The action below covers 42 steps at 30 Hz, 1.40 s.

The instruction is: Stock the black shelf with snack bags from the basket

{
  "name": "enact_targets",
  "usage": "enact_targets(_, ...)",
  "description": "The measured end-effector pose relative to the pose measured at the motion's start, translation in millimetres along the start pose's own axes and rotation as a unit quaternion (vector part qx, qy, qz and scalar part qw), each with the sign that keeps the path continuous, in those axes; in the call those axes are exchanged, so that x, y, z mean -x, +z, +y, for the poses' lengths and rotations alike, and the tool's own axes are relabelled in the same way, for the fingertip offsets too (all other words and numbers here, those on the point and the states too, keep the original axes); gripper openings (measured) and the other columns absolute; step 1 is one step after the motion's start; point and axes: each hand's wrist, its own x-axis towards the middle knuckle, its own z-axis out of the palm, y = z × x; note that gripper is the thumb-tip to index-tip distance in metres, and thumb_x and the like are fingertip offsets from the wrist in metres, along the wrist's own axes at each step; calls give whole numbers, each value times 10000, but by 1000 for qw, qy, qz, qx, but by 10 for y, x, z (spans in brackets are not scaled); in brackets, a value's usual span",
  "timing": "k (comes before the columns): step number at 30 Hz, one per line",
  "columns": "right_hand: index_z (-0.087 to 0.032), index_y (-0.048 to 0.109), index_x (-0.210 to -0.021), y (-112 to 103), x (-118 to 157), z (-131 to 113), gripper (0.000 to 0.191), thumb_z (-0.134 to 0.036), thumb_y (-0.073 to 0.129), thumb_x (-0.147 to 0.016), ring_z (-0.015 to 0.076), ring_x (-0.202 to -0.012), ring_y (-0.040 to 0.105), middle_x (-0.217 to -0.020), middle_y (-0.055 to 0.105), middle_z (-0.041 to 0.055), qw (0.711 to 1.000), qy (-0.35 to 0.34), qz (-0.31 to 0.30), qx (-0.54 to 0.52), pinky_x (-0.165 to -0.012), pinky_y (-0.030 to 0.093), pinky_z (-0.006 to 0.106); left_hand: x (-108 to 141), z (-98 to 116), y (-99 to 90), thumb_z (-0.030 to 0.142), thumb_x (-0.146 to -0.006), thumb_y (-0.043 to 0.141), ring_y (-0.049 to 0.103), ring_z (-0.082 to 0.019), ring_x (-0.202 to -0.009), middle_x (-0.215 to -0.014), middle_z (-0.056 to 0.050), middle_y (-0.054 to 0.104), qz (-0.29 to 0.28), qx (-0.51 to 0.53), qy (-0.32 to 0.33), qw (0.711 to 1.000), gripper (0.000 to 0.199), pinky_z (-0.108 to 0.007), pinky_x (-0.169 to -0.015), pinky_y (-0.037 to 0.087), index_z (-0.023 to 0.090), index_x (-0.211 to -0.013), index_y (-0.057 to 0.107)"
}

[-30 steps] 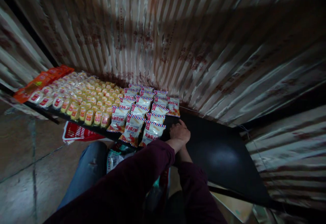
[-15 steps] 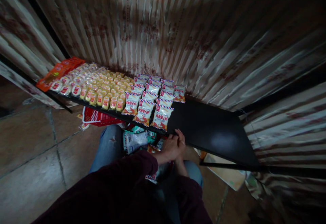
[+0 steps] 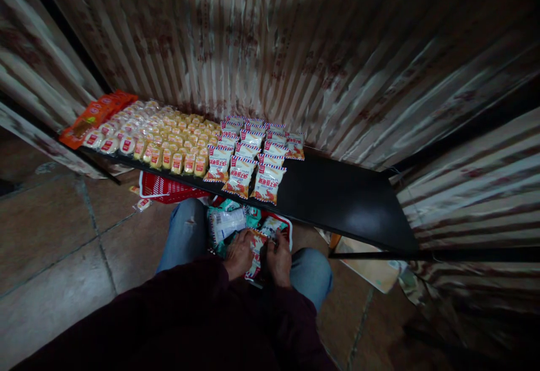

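Note:
Between my knees, my left hand point(image 3: 239, 255) is closed on the left side of a small snack bag point(image 3: 256, 246) with orange-red print and a striped edge. My right hand point(image 3: 279, 259) has its fingers curled at the bag's right side; its fingertips are partly hidden. Both hands are low over a red basket point(image 3: 290, 230) with a pale rim. Inside it, teal packets point(image 3: 253, 215) and a clear-and-white packet point(image 3: 228, 224) lie beside my left hand. Similar striped-edge snack bags point(image 3: 268, 182) stand in rows on the black shelf point(image 3: 337, 197) just beyond.
Left along the shelf are yellow wrapped cakes point(image 3: 177, 163), white wrapped cakes point(image 3: 109, 144) and orange packets point(image 3: 95, 118). Another red basket point(image 3: 162, 186) sits under the shelf, near a small packet point(image 3: 143, 204) on the tiled floor. A striped sheet point(image 3: 270, 50) hangs behind.
My hands were together by the shelf's front edge. They have separated and come down toward me, one on each side of a snack bag. More of the basket shows.

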Motion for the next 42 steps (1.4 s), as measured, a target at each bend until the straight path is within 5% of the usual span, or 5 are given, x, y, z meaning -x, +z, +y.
enact_targets(7,-90,580,-1226,-27,-73,-52,581,-449,461,-785,295,-1103,575,-1173,632,187,999,30,-6,-42,-994,406,436,-53,11,71,118,-801,477,488,-239,-1242,-1357,-152,476,3,72,-55,996,600,-320,-1061,384,126,-1391,371)
enact_targets(12,-192,690,-897,-75,-141,1,427,-534,617,-651,255,-873,640,-887,711,78,963,137,-29,-229,-839,490,391,-129,-55,119,77,-761,515,548,-223,-1164,-1294,-142,529,70,195,-81,975,577,-341,-1031,412,148,-1328,440)
enact_targets(20,-205,624,-719,-62,-181,25,426,-618,548,-649,202,-713,629,-733,687,42,947,154,-9,-281,-680,510,325,-245,-191,218,196,-782,587,626,-145,-715,-759,-6,660,66,369,-164,913,173,-272,-752,501,155,-936,653)
enact_targets(30,-251,729,-759,-178,-187,-139,317,-406,771,-486,199,-634,612,-639,684,-16,962,120,-96,-227,-667,491,331,-269,-119,148,96,-735,562,632,-145,-718,-755,-15,689,70,377,-176,907,165,-269,-738,503,158,-817,691)
enact_targets(42,-238,551,-718,-367,-73,-1,313,-475,698,-576,155,-542,614,-626,669,-14,862,263,73,-427,-534,517,270,-121,24,-66,289,-806,599,597,-179,-1055,-1126,-78,653,155,418,-222,867,326,-289,-928,460,173,-1111,588)
